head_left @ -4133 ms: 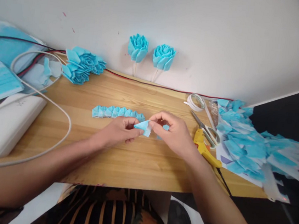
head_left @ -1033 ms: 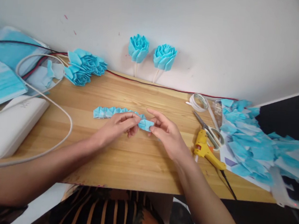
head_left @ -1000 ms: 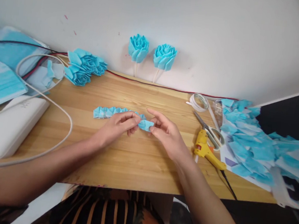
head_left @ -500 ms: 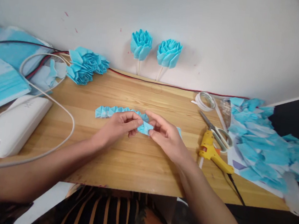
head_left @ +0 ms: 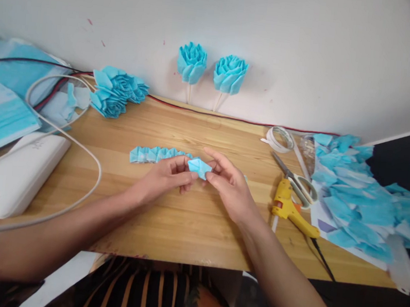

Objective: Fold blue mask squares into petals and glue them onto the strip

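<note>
Between my two hands is a small folded blue petal (head_left: 199, 166), made of thin fabric-like sheet with pointed corners. My left hand (head_left: 173, 172) pinches its left side between thumb and fingers. At its lower right corner, my right hand (head_left: 228, 183) grips it with thumb and fingertips. Just behind my left hand, a row of folded blue petals (head_left: 149, 154) lies on the wooden table (head_left: 183, 219); its right end is hidden by my hands.
On the right lie a yellow glue gun (head_left: 287, 208), scissors (head_left: 295, 180), a tape roll (head_left: 280, 139) and a heap of blue pieces (head_left: 357, 203). Blue fabric flowers (head_left: 118, 90) and a white power bank (head_left: 19, 173) with a looping cable are left. Two stemmed flowers (head_left: 230, 75) lean on the wall.
The petal has been turned in my fingers and raised slightly, so its peaked folded face now shows. Both hands keep hold of it.
</note>
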`<action>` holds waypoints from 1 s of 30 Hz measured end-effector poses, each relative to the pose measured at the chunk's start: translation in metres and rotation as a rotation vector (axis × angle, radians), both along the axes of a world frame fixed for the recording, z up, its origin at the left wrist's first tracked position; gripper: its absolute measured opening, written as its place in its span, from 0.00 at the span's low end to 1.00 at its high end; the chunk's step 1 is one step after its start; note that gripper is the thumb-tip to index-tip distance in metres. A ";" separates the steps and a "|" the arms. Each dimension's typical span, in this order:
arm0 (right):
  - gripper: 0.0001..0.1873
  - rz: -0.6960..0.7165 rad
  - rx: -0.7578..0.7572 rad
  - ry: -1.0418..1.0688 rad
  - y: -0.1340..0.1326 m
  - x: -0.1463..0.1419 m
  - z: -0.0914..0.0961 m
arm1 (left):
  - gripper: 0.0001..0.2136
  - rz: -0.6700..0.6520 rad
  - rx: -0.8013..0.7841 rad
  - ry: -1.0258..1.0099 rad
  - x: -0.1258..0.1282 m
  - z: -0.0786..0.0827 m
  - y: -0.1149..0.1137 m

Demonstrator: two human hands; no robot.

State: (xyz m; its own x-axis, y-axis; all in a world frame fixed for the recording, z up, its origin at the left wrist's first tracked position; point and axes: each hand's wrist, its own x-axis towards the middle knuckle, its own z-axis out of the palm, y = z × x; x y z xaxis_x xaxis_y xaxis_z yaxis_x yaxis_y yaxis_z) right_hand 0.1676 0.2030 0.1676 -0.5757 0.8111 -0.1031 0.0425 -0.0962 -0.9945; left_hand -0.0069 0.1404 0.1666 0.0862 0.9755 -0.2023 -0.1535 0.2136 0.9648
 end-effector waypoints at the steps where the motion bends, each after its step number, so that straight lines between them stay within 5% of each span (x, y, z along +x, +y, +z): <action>1: 0.28 0.004 -0.003 0.001 0.000 0.000 0.000 | 0.11 0.004 0.001 -0.002 0.000 0.000 0.000; 8: 0.29 0.126 -0.028 0.046 0.005 0.009 0.001 | 0.10 0.009 0.010 0.021 -0.002 0.001 0.001; 15: 0.28 0.079 0.065 -0.014 0.007 0.010 0.003 | 0.11 -0.143 0.020 0.223 -0.001 0.008 0.001; 30: 0.27 -0.022 0.163 -0.004 0.004 0.007 0.004 | 0.14 -0.081 0.050 0.207 0.000 0.010 0.001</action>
